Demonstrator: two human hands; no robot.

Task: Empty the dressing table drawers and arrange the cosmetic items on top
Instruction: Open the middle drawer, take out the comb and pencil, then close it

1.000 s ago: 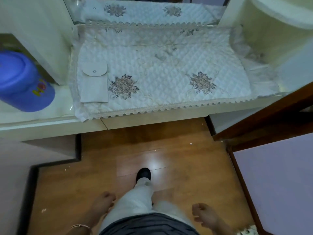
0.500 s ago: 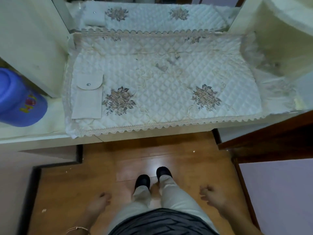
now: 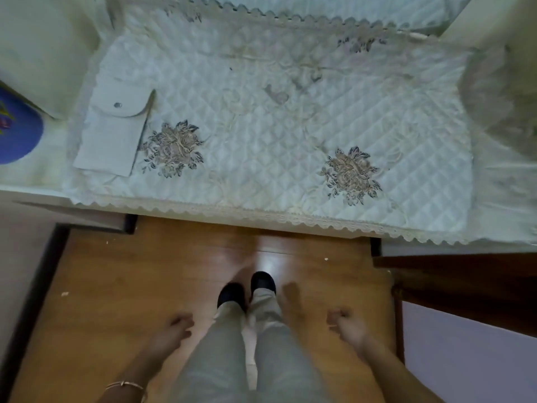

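The dressing table top fills the upper half of the head view under a white quilted cover (image 3: 261,135) with embroidered flowers and a lace edge. A white fabric pouch (image 3: 112,135) with a snap flap lies at its left end. No drawers or cosmetic items show. My left hand (image 3: 174,330) hangs low beside my left leg, fingers loosely curled, holding nothing. My right hand (image 3: 345,324) hangs beside my right leg, also loosely curled and empty. Both hands are well below the table's front edge, over the floor. The frame is somewhat blurred.
A blue round container (image 3: 17,132) sits at the far left on a lower ledge. A dark wooden door frame (image 3: 453,280) stands at the right. Wooden floor (image 3: 122,286) lies under my feet, with white cabinet sides flanking the table.
I have stepped closer to the table, so it looms larger and lower in view. Both feet now stand together. My hands have risen slightly at my sides, still empty.
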